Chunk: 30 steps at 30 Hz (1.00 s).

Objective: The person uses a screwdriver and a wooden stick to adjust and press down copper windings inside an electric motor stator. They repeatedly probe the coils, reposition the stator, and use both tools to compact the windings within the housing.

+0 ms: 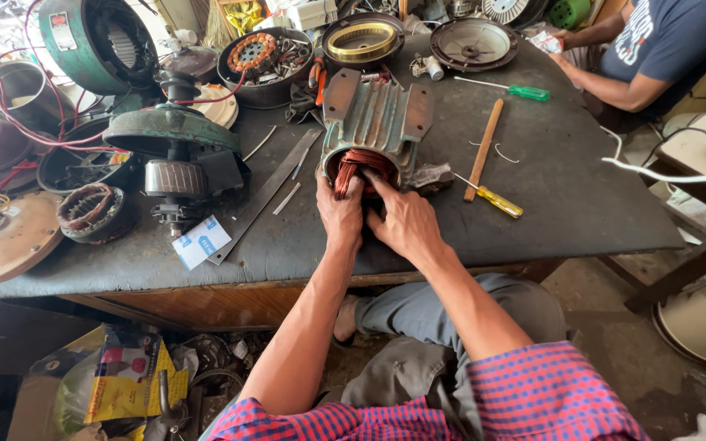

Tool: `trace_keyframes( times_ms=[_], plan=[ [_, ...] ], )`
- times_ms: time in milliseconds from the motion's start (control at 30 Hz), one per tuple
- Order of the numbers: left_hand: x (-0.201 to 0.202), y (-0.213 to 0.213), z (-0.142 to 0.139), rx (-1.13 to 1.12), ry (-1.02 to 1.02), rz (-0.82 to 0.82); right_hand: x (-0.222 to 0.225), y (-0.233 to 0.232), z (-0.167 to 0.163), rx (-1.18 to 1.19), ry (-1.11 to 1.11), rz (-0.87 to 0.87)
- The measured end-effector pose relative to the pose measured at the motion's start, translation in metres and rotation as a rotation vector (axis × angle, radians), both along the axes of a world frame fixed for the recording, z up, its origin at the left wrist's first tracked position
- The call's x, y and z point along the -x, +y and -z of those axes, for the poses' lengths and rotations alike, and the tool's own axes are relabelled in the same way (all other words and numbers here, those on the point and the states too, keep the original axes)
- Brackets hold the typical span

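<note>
Both hands worked at the open mouth of a green finned motor housing [377,122] lying on its side near the middle of the dark workbench [582,196]. The left hand [341,214] had its fingers hooked onto the copper windings [361,167] at the housing's mouth, gripping a bundle of wire; the fingertips were buried in the coil and could not be made out. The right hand [404,220] pressed its fingers into the same windings from about four o'clock; whether they pinched wire or only pushed was hidden.

At three o'clock from the housing lay a yellow-handled screwdriver [493,198] and a wooden stick [483,149]. At nine o'clock stood a rotor assembly [175,163]. At one o'clock, another person's forearm [606,82] rested on the bench, the body cut off by the frame.
</note>
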<state>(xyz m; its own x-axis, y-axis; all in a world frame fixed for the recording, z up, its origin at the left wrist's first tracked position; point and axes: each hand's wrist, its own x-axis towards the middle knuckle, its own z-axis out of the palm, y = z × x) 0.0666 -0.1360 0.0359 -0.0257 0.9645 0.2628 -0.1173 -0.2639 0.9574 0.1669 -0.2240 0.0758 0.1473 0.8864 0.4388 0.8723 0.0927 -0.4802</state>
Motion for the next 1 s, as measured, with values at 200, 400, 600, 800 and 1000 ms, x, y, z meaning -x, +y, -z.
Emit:
trace_keyframes(
  times_ms=[200,400,600,800,1000],
  plan=[
    [-0.003,0.0,0.0,-0.117,-0.122,0.035,0.005,0.002,0.004,-0.021,-0.07,0.051],
    [-0.002,0.0,-0.001,-0.016,-0.143,0.064,0.008,0.004,0.008,0.007,-0.108,0.115],
    [-0.002,-0.001,0.0,-0.03,-0.114,0.065,0.011,0.006,0.01,0.056,-0.147,0.177],
    [0.001,-0.003,-0.001,-0.024,0.007,0.019,0.004,0.005,0.009,-0.013,-0.107,0.124],
    [-0.004,-0.003,0.0,-0.042,0.001,-0.027,0.007,-0.004,0.006,-0.047,0.07,0.097]
  ],
)
